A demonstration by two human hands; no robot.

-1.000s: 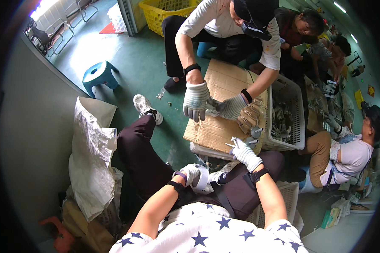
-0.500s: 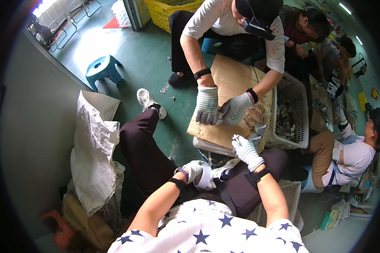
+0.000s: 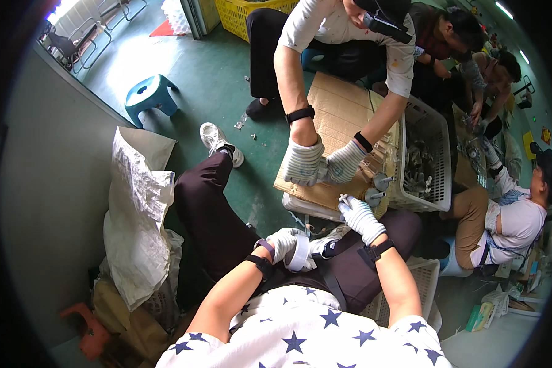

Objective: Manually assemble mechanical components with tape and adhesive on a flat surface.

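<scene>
At nine o'clock a white woven sack slumps by the wall. The gloved left hand has its fingers curled round a white tape roll in the lap. The right hand, fingers loosely open and holding nothing, reaches toward the flat brown cardboard at one o'clock, beside a white basket.

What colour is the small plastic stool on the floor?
The stool is teal, a blue-green close to the floor's colour. The head view, the only one, shows it at upper left.

Cardboard sheet atop white crate
</scene>
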